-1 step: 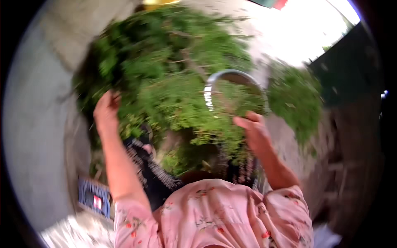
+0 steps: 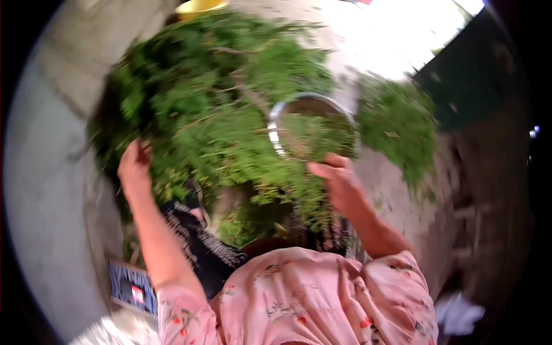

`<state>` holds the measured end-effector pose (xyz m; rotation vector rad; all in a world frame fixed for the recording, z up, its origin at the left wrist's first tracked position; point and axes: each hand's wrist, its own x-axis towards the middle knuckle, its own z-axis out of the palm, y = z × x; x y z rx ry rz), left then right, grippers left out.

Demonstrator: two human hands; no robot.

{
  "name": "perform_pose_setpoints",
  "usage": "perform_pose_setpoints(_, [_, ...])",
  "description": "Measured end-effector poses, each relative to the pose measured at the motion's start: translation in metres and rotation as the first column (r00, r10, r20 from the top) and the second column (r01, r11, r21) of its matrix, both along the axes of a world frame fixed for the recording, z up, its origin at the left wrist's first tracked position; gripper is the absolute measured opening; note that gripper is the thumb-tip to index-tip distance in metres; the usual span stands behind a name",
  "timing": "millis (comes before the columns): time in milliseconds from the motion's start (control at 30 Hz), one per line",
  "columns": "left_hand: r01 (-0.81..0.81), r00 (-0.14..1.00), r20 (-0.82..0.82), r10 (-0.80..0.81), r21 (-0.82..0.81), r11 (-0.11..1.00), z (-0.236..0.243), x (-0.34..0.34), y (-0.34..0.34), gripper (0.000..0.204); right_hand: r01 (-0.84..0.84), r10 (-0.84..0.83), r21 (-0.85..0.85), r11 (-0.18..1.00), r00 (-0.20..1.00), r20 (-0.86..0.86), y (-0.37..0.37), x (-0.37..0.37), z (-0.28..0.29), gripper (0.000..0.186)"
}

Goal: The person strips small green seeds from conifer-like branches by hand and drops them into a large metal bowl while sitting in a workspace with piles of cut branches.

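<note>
Scene: A blurred downward fisheye view is given of a person seated on a pale concrete floor (image 2: 40,190), with a large heap of leafy green sprigs (image 2: 213,103) spread in front of them.

Left hand: The left hand (image 2: 135,169) is raised at the left edge of the heap, pressed into the greenery. Its fingers appear curled in among the sprigs, but the blur keeps it from being told whether any stem is actually gripped.

Right hand: The right hand (image 2: 339,178) is seen at the near rim of a round steel bowl (image 2: 276,129). Its fingers are stretched out flat and loosely parted over the greens at the bowl's near side; whether anything is pinched beneath them cannot be told.

Steel bowl: It is set just right of the heap's middle, partly buried in sprigs, with more greens lying inside it.

Second pile: A smaller mound of plucked greens (image 2: 399,129) is laid on the floor to the right of the bowl, apart from the main heap.

Clothing: Pink floral sleeves (image 2: 299,299) fill the lower middle, with dark patterned cloth (image 2: 198,241) over the lap below the heap.

Other things: A yellow vessel's rim (image 2: 201,6) is glimpsed at the top edge beyond the heap.
</note>
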<state>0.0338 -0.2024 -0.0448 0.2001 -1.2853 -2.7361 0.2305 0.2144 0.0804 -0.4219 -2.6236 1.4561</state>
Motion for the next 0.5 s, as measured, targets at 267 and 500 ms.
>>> perform_pose_setpoints(267, [0.118, 0.981, 0.172, -0.086, -0.186, 0.976, 0.021, 0.021, 0.058, 0.026, 0.241, -0.209, -0.89, 0.388, 0.963, 0.169, 0.004, 0.069, -0.015, 0.011])
perform_pose_setpoints(500, [0.238, 0.966, 0.153, -0.209, -0.202, 0.95, 0.02, 0.003, 0.102, 0.027, 0.33, -0.417, -0.874, 0.356, 0.893, 0.168, 0.046, 0.077, -0.045, 0.012])
